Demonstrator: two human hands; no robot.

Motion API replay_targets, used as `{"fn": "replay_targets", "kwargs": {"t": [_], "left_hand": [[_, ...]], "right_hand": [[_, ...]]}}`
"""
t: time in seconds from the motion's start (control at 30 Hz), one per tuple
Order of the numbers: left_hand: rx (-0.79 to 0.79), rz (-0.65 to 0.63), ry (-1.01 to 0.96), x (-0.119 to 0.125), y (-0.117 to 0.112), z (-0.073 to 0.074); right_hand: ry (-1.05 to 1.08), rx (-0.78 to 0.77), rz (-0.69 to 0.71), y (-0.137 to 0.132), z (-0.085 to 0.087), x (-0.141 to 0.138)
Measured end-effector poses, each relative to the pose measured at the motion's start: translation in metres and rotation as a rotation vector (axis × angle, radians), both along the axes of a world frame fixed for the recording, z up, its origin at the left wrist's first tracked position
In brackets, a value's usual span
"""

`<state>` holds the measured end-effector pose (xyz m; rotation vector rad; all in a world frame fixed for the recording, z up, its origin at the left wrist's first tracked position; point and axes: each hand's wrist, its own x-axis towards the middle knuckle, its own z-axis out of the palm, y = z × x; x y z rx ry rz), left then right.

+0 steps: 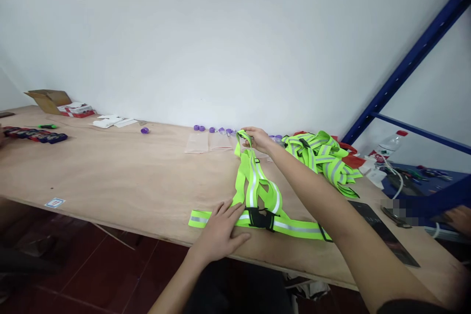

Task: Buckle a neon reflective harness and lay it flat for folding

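A neon-green reflective strap vest (pixel 257 191) with grey stripes and a black buckle (pixel 260 218) lies on the plywood table (pixel 121 171). My left hand (pixel 221 228) rests flat on its waist strap near the table's front edge, fingers spread. My right hand (pixel 257 138) reaches to the far end of the vest and pinches its top loop, lifting it slightly off the table.
A pile of more green vests (pixel 324 157) lies to the right. Clear plastic bags (pixel 208 142) and purple caps (pixel 200 128) sit near the wall. Cardboard box (pixel 49 99), small dark items (pixel 35 135) far left. A blue rack (pixel 405 66), bottle (pixel 390 144) and another person's hand (pixel 459 218) at right.
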<state>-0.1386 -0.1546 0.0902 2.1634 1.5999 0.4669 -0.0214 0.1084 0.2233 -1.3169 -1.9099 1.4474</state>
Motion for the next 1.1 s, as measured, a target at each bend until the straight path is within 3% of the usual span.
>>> {"fn": "replay_targets", "kwargs": {"t": [0.13, 0.2, 0.27, 0.33, 0.47, 0.57, 0.7, 0.87, 1.1], "left_hand": [[0.051, 0.162, -0.212, -0.003, 0.002, 0.029], [0.112, 0.266, -0.333, -0.007, 0.014, 0.048], [0.144, 0.384, -0.437, -0.01, 0.038, 0.063], [0.054, 0.464, -0.509, -0.013, 0.073, 0.071], [0.002, 0.57, -0.554, -0.012, 0.149, 0.061], [-0.033, 0.6, -0.604, -0.006, 0.184, 0.046], [0.003, 0.609, -0.696, -0.002, 0.202, 0.032], [0.026, 0.546, -0.831, -0.011, 0.221, 0.028], [-0.248, 0.482, -1.151, -0.022, 0.242, 0.029]], "right_hand": [[0.061, -0.03, 0.027, -0.019, -0.003, 0.004], [0.09, -0.04, 0.04, -0.022, -0.006, 0.004], [0.12, -0.045, 0.046, -0.022, -0.01, 0.002], [0.153, -0.046, 0.041, -0.02, -0.015, 0.0], [0.229, -0.058, 0.013, -0.019, -0.025, -0.001], [0.307, -0.066, -0.012, -0.019, -0.032, 0.004], [0.424, -0.087, -0.074, -0.014, -0.047, 0.014], [0.539, -0.129, -0.127, -0.007, -0.068, 0.024], [0.466, -0.121, -0.155, -0.02, -0.085, 0.046]]}}
